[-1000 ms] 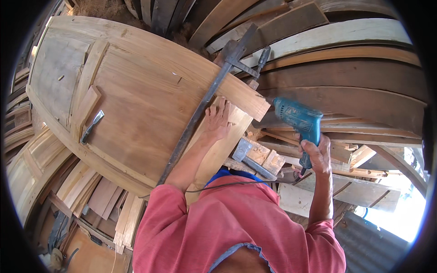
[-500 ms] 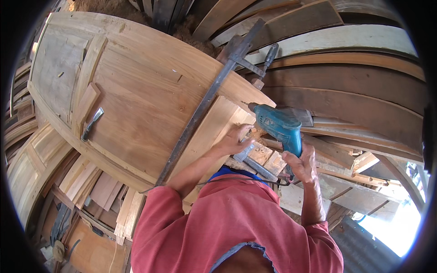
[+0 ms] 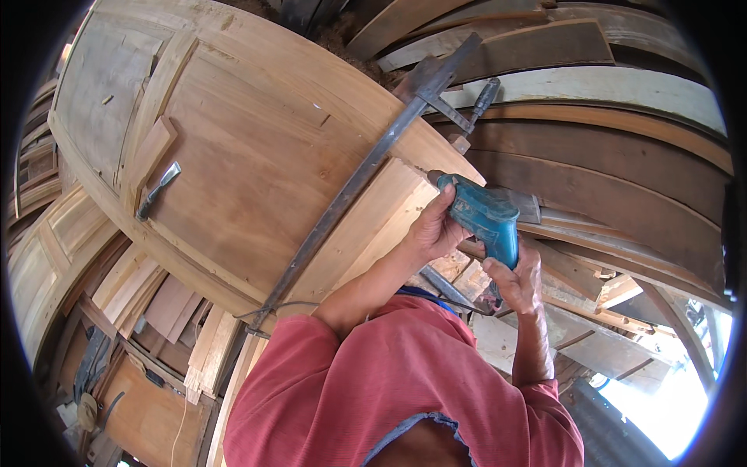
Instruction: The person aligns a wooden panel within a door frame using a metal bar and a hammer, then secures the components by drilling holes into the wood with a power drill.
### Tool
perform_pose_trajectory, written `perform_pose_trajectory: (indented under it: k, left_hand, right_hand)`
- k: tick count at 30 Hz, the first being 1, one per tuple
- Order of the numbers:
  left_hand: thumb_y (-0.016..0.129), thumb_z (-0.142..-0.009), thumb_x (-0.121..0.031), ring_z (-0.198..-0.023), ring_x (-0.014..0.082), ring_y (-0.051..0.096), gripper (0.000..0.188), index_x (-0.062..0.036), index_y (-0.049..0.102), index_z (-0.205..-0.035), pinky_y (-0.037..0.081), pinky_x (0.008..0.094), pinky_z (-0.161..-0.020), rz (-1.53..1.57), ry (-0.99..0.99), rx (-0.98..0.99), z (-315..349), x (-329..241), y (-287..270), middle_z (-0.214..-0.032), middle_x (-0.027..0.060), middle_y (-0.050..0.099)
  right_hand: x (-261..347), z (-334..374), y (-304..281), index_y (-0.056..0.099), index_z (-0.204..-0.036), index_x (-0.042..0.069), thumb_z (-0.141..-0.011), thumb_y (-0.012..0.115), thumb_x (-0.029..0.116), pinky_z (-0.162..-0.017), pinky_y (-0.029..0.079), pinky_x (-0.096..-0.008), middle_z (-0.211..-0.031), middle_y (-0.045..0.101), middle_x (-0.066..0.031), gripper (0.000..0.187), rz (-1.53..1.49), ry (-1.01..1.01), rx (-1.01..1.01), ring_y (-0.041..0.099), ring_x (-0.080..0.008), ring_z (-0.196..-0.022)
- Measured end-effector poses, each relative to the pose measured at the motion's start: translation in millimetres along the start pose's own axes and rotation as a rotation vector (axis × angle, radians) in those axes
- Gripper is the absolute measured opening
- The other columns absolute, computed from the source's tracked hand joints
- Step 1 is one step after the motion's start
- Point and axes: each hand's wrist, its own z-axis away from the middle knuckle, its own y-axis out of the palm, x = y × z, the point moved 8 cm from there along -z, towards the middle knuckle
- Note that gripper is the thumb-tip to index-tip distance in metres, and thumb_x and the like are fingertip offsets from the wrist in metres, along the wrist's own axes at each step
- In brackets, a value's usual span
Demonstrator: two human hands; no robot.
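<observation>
Drill (image 3: 486, 212) points up-L, axis diag., R grip (image 3: 519, 276) wrapping handle (image 3: 504, 246), L grip (image 3: 437, 226) cupping front (image 3: 462, 191).

The drill (image 3: 490, 214) is now held nearer the clamp (image 3: 389, 141) than a second ago, its chuck brought from beyond the door's (image 3: 257, 156) end to over it. With it, the right hand (image 3: 520, 280) is drawn closer to the clamp. The left hand (image 3: 438, 229), a second ago laid on the board (image 3: 373, 214) beside the clamp, is now set against the drill's front, farther from the clamp, its thumb placed near the chuck. The head of the hammer (image 3: 445, 285), seen earlier to the clamp's lower right, is now hidden by the left arm.
</observation>
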Motion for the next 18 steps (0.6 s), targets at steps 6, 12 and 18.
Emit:
perform_pose_trajectory:
  k: [6,12,18]
  left_hand:
    - [0.067,-0.096,-0.042,-0.127,0.0276,0.059,0.049,-0.0088,0.057,-0.131,0.044,0.0509,-0.110,-0.011,-0.001,-0.002,2,-2,-1,-0.132,0.0112,0.065]
    - [0.064,-0.099,-0.037,-0.105,0.0292,0.065,0.066,-0.0055,0.039,-0.151,0.050,0.0472,-0.095,-0.781,0.126,-0.454,51,-28,-80,-0.117,0.0132,0.067]
    - [0.067,-0.089,-0.038,-0.099,0.0342,0.063,0.087,-0.0020,0.026,-0.157,0.052,0.0448,-0.089,-2.514,0.112,-0.517,96,-76,-106,-0.109,0.0204,0.065]
  right_hand:
    - [1,-2,4,0.067,-0.107,-0.001,-0.081,0.074,0.028,-0.071,0.048,-0.0282,-0.089,0.066,-0.0054,0.039,0.043,0.015,0.007,0.058,-0.0125,-0.077]
    - [-11,-4,-4,0.067,-0.107,-0.001,-0.081,0.073,0.026,-0.072,0.050,-0.0315,-0.090,0.068,-0.0073,0.038,0.108,-0.036,-0.026,0.059,-0.0138,-0.077]
    - [1,-6,-5,0.065,-0.103,-0.003,-0.080,0.071,0.018,-0.066,0.050,-0.0351,-0.079,0.064,-0.0108,0.031,0.170,0.117,-0.055,0.060,-0.0181,-0.071]
